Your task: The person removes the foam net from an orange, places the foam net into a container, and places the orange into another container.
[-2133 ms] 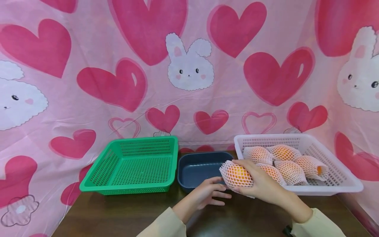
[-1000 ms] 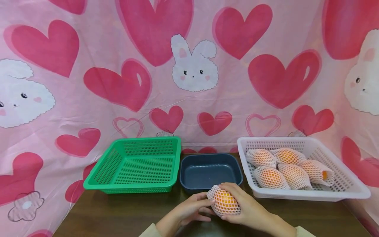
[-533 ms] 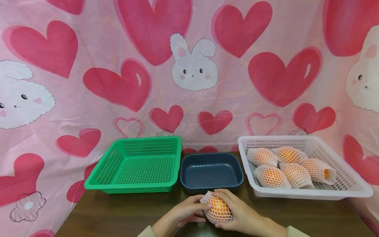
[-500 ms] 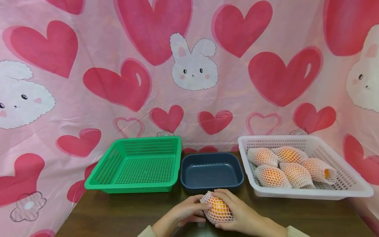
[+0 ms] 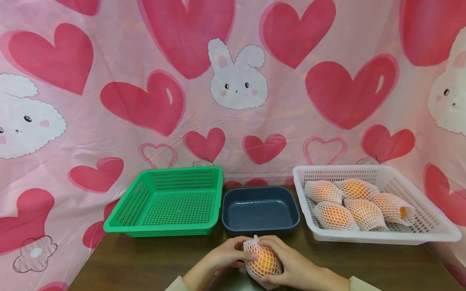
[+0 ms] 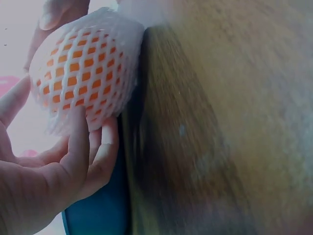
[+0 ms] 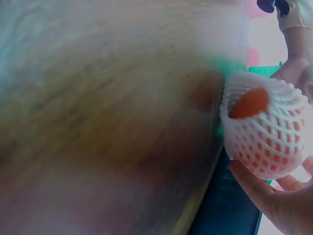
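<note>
5 netted fruits [image 5: 364, 213] in wht bskt [image 5: 386, 237]; L hand [image 5: 226, 255] & R hand [image 5: 293, 262] grip 6th fruit [image 5: 264, 260] nr blue tub [image 5: 260, 216].

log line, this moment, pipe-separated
left grip, right grip: holding round orange fruit in white foam net | white rectangular plastic basket: five netted fruits | navy rectangular basin: between white basket and green rectangular plastic basket

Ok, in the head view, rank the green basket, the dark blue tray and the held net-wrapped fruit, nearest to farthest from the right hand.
1. Net-wrapped fruit: held in the right hand.
2. Dark blue tray: just beyond the fruit.
3. Green basket: farthest, left of the tray.
</note>
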Demonstrator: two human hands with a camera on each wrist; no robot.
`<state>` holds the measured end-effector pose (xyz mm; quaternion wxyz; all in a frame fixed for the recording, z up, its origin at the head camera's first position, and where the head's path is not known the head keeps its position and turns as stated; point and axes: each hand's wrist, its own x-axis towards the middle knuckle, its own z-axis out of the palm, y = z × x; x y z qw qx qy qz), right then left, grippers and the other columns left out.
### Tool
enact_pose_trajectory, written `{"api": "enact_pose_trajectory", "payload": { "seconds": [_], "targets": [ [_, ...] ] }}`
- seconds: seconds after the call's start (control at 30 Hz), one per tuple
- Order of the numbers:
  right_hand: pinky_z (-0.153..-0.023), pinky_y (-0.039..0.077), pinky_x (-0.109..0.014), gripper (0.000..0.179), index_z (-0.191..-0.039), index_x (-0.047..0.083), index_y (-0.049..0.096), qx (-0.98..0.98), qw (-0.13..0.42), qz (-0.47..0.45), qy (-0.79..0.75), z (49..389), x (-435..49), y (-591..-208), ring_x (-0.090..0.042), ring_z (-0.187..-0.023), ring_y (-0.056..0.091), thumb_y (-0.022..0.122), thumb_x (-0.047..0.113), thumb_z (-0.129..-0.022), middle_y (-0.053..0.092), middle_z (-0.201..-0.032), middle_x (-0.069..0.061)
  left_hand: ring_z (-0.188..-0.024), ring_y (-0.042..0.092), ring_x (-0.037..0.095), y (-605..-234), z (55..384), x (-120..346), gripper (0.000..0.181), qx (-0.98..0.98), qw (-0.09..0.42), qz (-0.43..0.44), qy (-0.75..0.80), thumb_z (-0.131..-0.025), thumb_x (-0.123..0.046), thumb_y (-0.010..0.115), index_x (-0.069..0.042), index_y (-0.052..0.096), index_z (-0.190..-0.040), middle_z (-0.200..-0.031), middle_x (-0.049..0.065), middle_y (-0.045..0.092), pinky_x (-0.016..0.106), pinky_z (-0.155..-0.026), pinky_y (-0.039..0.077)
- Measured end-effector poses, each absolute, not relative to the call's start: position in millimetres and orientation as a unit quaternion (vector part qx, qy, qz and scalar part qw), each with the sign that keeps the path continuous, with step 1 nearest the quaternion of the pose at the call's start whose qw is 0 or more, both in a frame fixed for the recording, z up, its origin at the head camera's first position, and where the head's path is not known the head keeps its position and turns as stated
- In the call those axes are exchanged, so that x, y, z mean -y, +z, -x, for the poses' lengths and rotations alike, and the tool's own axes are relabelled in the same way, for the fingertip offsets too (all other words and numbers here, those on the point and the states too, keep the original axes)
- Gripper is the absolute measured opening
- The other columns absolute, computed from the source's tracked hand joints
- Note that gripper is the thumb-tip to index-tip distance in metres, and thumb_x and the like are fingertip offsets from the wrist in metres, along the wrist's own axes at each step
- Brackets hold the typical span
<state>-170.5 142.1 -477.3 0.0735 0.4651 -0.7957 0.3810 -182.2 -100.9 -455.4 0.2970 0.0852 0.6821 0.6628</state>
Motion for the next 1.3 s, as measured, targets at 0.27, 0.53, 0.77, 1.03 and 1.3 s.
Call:
{"api": "enact_pose_trajectory", "payload": {
  "seconds": [0.27, 0.53, 0.77, 1.03, 1.3],
  "targets": [
    [-0.095, 0.051, -0.03, 0.046, -0.131, 0.016, 0.051, 0.79, 0.054, -0.449, 0.414, 174.3, -138.1, -473.7, -0.016, -0.119, 0.056, 0.076, 0.029, -0.095, 0.053, -0.133, -0.003, -0.097, 0.064, 0.018, -453.4, 185.0, 106.9, 0.044, -0.706, 0.265, -0.115, 0.647, -0.09, -0.006, 0.074, 0.005, 0.062, -0.13, -0.112, 0.009, 0.063, 0.032, -0.08, 0.058],
    [-0.075, 0.057, -0.028, 0.048, -0.129, 0.005, 0.047, 0.764, -0.048, -0.4, 0.503, 179.5, -140.4, -466.5, -0.012, -0.109, 0.061, 0.077, 0.018, -0.094, 0.057, -0.124, -0.012, -0.086, 0.064, 0.013, -452.0, 184.6, 109.5, 0.046, -0.732, 0.224, -0.183, 0.617, -0.086, -0.007, 0.078, 0.006, 0.065, -0.128, -0.104, 0.003, 0.067, 0.023, -0.072, 0.053],
    [-0.076, 0.058, -0.029, 0.067, -0.144, -0.008, 0.044, 0.775, -0.092, -0.367, 0.506, 181.8, -150.9, -463.8, -0.009, -0.11, 0.057, 0.078, 0.02, -0.093, 0.052, -0.124, -0.01, -0.087, 0.069, 0.016, -451.4, 178.9, 104.1, 0.051, -0.724, 0.225, -0.191, 0.624, -0.083, 0.0, 0.081, 0.003, 0.064, -0.132, -0.116, 0.005, 0.069, 0.025, -0.072, 0.056],
    [-0.077, 0.058, -0.027, 0.064, -0.138, -0.016, 0.052, 0.75, -0.132, -0.388, 0.519, 183.6, -157.1, -462.1, -0.002, -0.101, 0.055, 0.08, 0.019, -0.092, 0.048, -0.113, -0.005, -0.087, 0.068, 0.017, -449.8, 171.2, 100.6, 0.047, -0.736, 0.21, -0.178, 0.618, -0.079, 0.002, 0.083, -0.001, 0.071, -0.125, -0.11, 0.005, 0.069, 0.025, -0.071, 0.056],
    [-0.075, 0.058, -0.028, 0.041, -0.127, -0.004, 0.069, 0.744, -0.117, -0.389, 0.53, 184.9, -154.8, -461.8, -0.003, -0.102, 0.058, 0.08, 0.015, -0.091, 0.061, -0.119, -0.007, -0.09, 0.064, 0.019, -447.4, 166.4, 100.7, 0.032, -0.74, 0.186, -0.158, 0.627, -0.08, -0.002, 0.085, -0.002, 0.077, -0.111, -0.104, 0.003, 0.069, 0.025, -0.073, 0.053]
  ]
}}
